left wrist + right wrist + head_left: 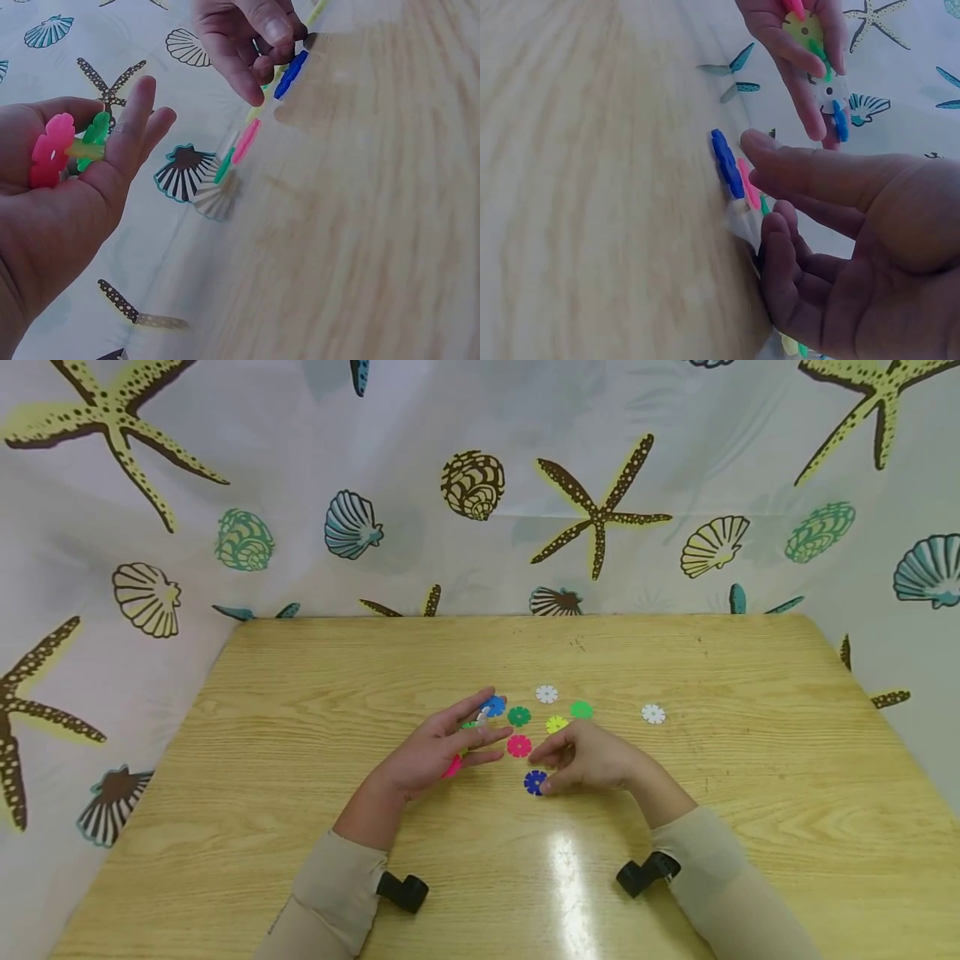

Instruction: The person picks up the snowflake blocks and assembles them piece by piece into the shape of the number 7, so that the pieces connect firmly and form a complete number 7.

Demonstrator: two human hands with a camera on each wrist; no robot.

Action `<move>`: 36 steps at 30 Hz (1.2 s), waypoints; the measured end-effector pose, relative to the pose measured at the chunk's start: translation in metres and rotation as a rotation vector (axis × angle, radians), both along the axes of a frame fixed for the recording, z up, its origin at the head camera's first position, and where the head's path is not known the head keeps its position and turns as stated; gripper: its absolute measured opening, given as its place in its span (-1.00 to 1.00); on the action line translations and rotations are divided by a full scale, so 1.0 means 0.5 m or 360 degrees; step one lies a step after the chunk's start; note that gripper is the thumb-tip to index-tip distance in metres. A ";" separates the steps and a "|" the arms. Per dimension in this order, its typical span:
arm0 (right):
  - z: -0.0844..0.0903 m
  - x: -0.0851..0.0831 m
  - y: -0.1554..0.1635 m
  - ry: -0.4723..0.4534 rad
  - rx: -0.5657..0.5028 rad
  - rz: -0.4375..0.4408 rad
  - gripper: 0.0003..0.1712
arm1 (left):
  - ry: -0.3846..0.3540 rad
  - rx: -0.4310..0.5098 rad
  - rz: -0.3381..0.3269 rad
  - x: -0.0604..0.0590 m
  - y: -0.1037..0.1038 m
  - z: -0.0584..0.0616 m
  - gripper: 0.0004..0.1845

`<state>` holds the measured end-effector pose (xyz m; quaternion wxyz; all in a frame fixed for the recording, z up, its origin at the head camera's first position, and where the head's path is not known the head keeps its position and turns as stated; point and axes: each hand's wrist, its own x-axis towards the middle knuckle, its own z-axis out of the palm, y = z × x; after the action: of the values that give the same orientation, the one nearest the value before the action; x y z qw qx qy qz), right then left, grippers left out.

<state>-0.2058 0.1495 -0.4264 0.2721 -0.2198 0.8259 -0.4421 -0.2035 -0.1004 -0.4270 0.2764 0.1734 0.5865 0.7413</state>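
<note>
My left hand (420, 752) is raised above the table and holds a joined chain of notched plastic discs along its fingers. A pink disc (52, 150), a yellow disc (804, 26), a green disc (94, 136), a white disc (829, 90) and a blue disc (841, 121) make up the chain. My right hand (596, 756) hovers low over the table, thumb and fingers apart with nothing between them. Beside its thumb lies a loose dark blue disc (535, 782). Just beyond its fingertips is a loose pink disc (519, 746).
Loose discs lie farther back: dark green (519, 717), yellow (557, 724), light green (581, 710), white (547, 694), and another white disc (653, 714) off to the right. A shell-and-starfish cloth (405, 460) hangs behind the wooden table (315, 668).
</note>
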 end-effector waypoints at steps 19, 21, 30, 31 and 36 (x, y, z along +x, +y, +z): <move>-0.010 0.002 -0.013 0.0116 0.0109 -0.0041 -0.72 | 0.0021 -0.0022 0.0015 0.000 0.000 -0.001 -0.45; -0.010 0.001 -0.013 0.0107 0.0105 -0.0056 -0.73 | 0.0010 -0.0040 0.0019 0.001 0.000 -0.002 -0.46; -0.002 0.000 -0.007 0.0041 0.0089 -0.0236 -0.79 | 0.0017 -0.0069 -0.0023 -0.002 -0.002 -0.007 -0.43; -0.001 0.000 -0.007 0.0037 0.0071 -0.0250 -0.79 | 0.0026 -0.0073 -0.0026 -0.002 -0.002 -0.008 -0.43; 0.002 -0.003 -0.006 -0.0003 -0.0042 -0.0335 -0.80 | 0.0083 -0.0152 -0.0033 -0.001 -0.003 -0.011 -0.44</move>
<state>-0.2072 0.1467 -0.4254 0.2220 -0.1350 0.8383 -0.4792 -0.2042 -0.1021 -0.4326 0.2767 0.1853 0.6265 0.7047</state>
